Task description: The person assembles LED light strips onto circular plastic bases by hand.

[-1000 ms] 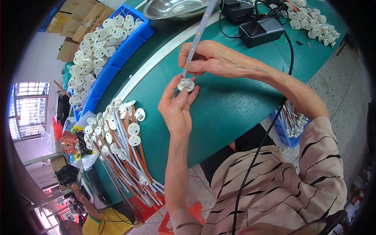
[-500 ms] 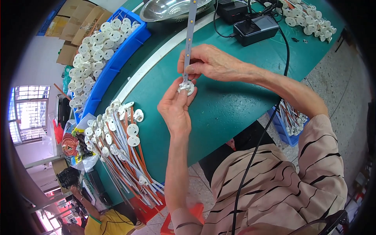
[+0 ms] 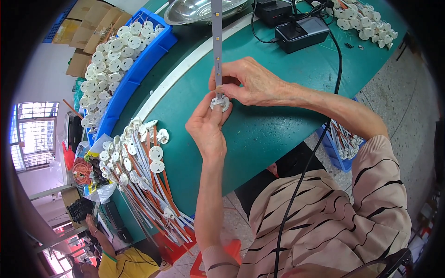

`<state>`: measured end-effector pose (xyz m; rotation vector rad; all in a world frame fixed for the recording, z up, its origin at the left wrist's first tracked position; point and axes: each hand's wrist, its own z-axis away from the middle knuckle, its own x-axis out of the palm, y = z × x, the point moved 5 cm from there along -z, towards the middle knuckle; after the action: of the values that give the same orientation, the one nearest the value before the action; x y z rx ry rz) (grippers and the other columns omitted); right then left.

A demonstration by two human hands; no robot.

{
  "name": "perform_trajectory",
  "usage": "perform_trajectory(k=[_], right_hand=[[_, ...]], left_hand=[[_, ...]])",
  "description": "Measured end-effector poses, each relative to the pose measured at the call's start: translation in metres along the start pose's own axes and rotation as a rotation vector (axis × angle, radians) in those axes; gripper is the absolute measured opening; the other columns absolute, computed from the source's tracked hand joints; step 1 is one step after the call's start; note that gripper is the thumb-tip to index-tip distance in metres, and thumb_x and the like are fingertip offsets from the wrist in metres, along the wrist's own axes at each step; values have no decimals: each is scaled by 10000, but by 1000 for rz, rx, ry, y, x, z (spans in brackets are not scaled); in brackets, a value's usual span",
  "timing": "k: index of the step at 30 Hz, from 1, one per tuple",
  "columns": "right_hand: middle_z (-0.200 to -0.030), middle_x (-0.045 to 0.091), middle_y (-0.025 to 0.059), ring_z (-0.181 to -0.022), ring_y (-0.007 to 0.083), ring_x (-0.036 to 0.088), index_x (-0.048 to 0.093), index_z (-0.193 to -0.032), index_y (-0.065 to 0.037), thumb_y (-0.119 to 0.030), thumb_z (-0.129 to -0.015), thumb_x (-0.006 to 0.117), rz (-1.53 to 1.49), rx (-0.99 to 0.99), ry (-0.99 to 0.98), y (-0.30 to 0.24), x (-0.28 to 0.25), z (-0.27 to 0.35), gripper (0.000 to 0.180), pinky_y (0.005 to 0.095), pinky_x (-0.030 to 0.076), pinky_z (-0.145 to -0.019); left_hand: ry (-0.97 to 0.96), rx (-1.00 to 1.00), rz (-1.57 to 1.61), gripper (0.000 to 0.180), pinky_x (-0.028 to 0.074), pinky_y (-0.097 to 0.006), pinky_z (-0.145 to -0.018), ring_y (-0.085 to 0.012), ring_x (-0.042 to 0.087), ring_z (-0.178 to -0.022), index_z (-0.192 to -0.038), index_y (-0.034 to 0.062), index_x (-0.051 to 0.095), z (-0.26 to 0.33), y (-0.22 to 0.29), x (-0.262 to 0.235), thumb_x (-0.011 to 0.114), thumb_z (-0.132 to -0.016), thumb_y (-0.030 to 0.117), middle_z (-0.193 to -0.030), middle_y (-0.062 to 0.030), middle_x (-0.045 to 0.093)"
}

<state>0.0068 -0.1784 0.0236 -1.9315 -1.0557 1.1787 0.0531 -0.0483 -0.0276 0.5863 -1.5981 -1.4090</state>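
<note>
Between the fingertips of my left hand [image 3: 207,127] sits a small round white plastic cap [image 3: 225,103]. My right hand [image 3: 252,83] pinches a narrow LED strip [image 3: 217,44] close to its lower end. The strip stands nearly upright, with small yellowish LEDs along its face, and its lower end meets the white cap. Fingers hide part of the joint, so I cannot tell how far the strip sits in the cap. Both hands are over the green table [image 3: 259,134], the fingertips almost touching.
A blue bin [image 3: 139,76] heaped with white caps [image 3: 116,55] stands at the far left. Capped strips [image 3: 148,185] lie in a pile nearer. A metal bowl [image 3: 185,14], black power bank [image 3: 301,34] and black cable [image 3: 340,65] are around. Another blue bin [image 3: 340,162] stands lower right.
The strip has tilted more upright, its top shifting left. My right hand has slid slightly down toward the cap, while my left hand stays nearly still.
</note>
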Motion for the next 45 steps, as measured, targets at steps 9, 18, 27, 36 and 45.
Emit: perform_trajectory(k=[9,18,27,36,45], right_hand=[[-719,615,133,-605,222,588,603,-861,30,-60,-768,549,26,-41,-24,-2,4,2,140,321,477,-574],[-735,622,133,-616,229,600,599,-840,26,-61,-768,560,16,-95,41,-1,6,4,120,322,483,-566],[-713,613,125,-604,216,590,595,-832,25,-48,-761,546,16,-59,24,-2,7,3,113,321,479,-561],[-716,615,131,-609,220,600,596,-829,30,-31,-747,546,18,-70,34,1,5,5,113,319,488,-563],[-724,619,132,-628,224,612,594,-825,36,-16,-741,536,7,-104,50,-1,7,6,115,316,500,-576]], left_hand=[[21,20,-47,309,549,-346,-820,-240,612,-926,-1153,-134,487,-1,0,1,506,-851,-69,-1057,-190,573],[27,8,-52,311,551,-345,-814,-239,613,-926,-1157,-128,490,-2,-2,0,495,-850,-79,-1054,-184,577],[19,6,-86,313,553,-344,-805,-239,615,-920,-1162,-129,485,0,1,3,487,-852,-82,-1061,-190,576],[26,12,-63,306,548,-347,-816,-246,613,-925,-1153,-137,487,-1,-1,1,475,-850,-94,-1057,-194,577],[14,23,-86,308,552,-350,-812,-246,615,-919,-1151,-135,488,-1,-1,2,478,-846,-99,-1052,-195,577]])
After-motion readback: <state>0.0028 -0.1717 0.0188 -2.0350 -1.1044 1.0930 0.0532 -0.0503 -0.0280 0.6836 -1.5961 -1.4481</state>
